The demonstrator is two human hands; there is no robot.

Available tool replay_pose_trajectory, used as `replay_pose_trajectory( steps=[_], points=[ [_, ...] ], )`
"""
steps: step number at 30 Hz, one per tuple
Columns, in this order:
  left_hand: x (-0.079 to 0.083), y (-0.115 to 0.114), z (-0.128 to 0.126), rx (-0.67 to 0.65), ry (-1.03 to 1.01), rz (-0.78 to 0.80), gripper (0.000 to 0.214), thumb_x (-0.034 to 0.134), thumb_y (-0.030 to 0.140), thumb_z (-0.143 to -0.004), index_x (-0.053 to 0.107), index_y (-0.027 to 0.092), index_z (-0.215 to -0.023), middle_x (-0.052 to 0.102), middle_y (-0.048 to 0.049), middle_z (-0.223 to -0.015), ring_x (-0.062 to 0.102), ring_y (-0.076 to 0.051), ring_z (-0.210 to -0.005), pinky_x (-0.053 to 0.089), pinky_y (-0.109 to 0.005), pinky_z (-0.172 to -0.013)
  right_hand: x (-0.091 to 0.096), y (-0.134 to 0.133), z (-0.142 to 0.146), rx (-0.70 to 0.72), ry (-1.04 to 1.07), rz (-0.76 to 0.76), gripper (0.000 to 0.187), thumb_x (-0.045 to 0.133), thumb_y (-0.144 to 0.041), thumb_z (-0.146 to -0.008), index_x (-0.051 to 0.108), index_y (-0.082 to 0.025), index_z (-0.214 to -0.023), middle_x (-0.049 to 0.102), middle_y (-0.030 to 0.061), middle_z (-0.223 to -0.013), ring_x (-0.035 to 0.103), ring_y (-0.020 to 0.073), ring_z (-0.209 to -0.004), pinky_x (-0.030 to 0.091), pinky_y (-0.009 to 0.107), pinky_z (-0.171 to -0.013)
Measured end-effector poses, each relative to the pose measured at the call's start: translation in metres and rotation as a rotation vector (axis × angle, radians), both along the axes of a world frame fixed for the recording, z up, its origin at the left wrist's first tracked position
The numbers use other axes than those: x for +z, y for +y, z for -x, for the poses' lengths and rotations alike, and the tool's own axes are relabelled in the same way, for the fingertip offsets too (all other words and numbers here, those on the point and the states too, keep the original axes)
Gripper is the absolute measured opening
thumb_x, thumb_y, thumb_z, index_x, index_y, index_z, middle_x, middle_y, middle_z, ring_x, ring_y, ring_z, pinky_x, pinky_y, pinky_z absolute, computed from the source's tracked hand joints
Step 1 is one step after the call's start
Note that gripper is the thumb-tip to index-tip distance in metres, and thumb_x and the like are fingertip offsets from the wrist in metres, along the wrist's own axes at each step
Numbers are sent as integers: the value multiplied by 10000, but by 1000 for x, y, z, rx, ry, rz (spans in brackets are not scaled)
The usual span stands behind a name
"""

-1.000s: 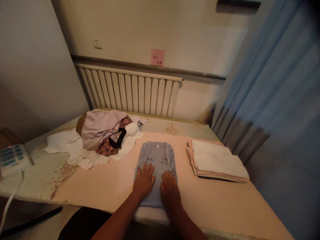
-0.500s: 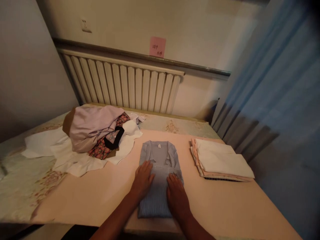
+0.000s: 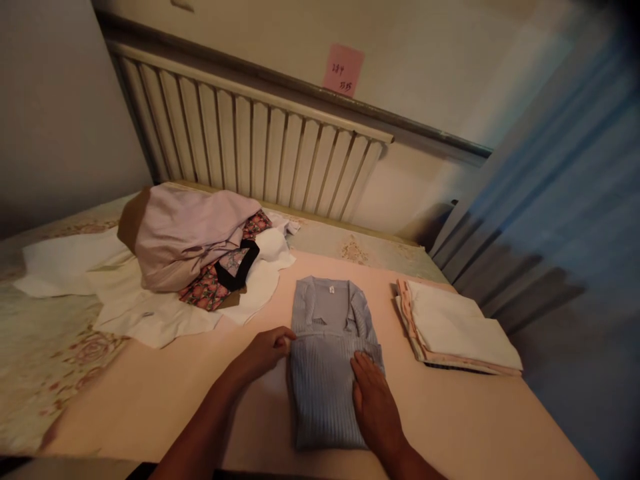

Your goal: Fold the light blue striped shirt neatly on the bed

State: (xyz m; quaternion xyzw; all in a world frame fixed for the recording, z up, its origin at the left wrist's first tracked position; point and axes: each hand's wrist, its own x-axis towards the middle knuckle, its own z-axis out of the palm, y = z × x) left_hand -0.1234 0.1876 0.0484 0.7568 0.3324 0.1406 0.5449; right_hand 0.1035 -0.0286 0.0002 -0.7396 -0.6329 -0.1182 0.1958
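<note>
A folded light-blue ribbed shirt [image 3: 327, 387] lies flat, its collar and small white label at the far end. My left hand [image 3: 267, 350] is at the shirt's left edge, by the top of the folded-up part, with thumb and fingertips pinched on the fabric. Flat on the right side of the shirt rests my right hand [image 3: 375, 397], its fingers stretched out and together.
A loose heap of clothes [image 3: 193, 233] in lilac, white and floral cloth is at the left. To the right sits a stack of folded clothes [image 3: 463, 327]. Behind the table, with its pink cover [image 3: 240, 407], stands a radiator [image 3: 250, 140]; a blue curtain [image 3: 565, 233] hangs at the right.
My left hand has gone from lying on the shirt to pinching its left edge. My right hand stays flat on the shirt. The camera view has tilted and shifted.
</note>
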Motion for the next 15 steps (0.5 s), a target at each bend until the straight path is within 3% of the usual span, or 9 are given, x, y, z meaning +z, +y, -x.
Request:
replay_pose_trajectory(
  steps=[8, 15],
  points=[
    [-2, -5, -19, -9, 185, -88, 89, 415, 198, -774, 497, 199, -741, 419, 77, -578, 431, -91, -477, 321, -209, -480, 0, 0, 0, -1, 2, 14, 465, 394, -126, -899, 530, -144, -1343, 501, 109, -1417, 426, 258, -1338, 424, 491, -1082],
    [-1, -2, -20, 30, 189, -350, 141, 480, 223, -799, 458, 206, -661, 502, 34, -685, 493, -139, -703, 331, -250, -655, 3, 0, 2, -8, 14, 6, 469, 395, -127, -902, 533, -168, -1348, 504, 98, -1416, 438, 256, -1330, 425, 493, -1084]
  ],
)
